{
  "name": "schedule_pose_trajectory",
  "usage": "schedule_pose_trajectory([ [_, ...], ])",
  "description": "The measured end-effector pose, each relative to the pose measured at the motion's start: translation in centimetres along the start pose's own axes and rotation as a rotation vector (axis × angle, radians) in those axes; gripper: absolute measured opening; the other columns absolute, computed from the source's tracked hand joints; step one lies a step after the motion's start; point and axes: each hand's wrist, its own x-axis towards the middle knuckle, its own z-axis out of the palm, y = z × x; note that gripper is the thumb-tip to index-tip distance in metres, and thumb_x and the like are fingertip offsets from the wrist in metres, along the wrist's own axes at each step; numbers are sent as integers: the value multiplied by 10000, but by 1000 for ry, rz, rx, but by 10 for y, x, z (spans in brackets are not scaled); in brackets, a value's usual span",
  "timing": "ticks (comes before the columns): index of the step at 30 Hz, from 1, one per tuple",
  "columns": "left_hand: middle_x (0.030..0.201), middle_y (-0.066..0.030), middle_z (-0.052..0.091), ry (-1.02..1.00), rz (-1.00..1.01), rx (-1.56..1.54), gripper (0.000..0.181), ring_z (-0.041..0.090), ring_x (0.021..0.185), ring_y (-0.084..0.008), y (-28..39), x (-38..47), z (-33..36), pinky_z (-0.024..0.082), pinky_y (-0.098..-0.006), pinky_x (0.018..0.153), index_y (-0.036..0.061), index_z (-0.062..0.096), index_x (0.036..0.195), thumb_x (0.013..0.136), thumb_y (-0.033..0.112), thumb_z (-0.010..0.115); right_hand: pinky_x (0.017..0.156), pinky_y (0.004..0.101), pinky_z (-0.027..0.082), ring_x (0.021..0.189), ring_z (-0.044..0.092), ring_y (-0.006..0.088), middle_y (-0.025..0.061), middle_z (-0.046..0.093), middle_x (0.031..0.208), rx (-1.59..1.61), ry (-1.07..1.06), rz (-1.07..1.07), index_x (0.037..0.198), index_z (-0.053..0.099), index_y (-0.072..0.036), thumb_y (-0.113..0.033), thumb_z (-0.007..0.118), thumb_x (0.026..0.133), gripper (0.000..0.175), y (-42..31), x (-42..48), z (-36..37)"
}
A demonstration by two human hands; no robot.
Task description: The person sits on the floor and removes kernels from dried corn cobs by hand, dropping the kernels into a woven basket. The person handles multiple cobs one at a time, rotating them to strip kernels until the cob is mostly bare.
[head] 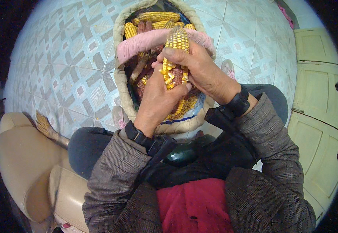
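Both hands grip a dried ear of yellow corn (178, 40) above a padded basket (121, 84). Its tip points away from me, and part of its reddish cob shows where kernels are off. My left hand (162, 96) holds the near part, thumb against the cob beside several loose kernels (170, 81). My right hand (203, 68) is wrapped round the upper part, thumb across the kernels. Under the hands lie bare cobs (139, 68) and shelled kernels (188, 104). More full ears (158, 16) lie at the basket's far end, beyond its pink cloth-wrapped handle (142, 42).
The basket stands on a patterned tile floor (90, 58) between my feet. A tan leather seat (29, 163) is at the left, with a straw-coloured brush-like end (44, 123) behind it. Pale green cabinet doors (317, 96) line the right side.
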Motion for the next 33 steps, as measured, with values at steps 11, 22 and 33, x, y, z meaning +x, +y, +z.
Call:
schedule_pose_trajectory([
  [11,1091,-33,637,-97,-181,-384,542,625,991,-139,2,0,-11,516,-301,895,9,547,1292,820,103,795,947,369,553,1041,666,206,101,660,1089,123,-126,5,1223,565,-2,-152,642,932,335,-2,4,-4],
  [22,1061,-57,667,-144,-187,-336,435,640,953,-149,-3,-1,-8,531,-310,854,-8,600,1203,846,148,793,860,316,578,966,691,184,80,670,1049,58,-58,4,1237,551,-9,-105,718,888,399,-2,-1,2],
  [33,1079,-86,658,-74,-9,-200,374,619,971,-163,-1,1,-1,516,-323,845,-28,578,1233,999,256,648,889,325,573,1009,684,198,119,668,1094,-53,26,30,1249,534,20,-137,668,916,391,-6,1,5],
])
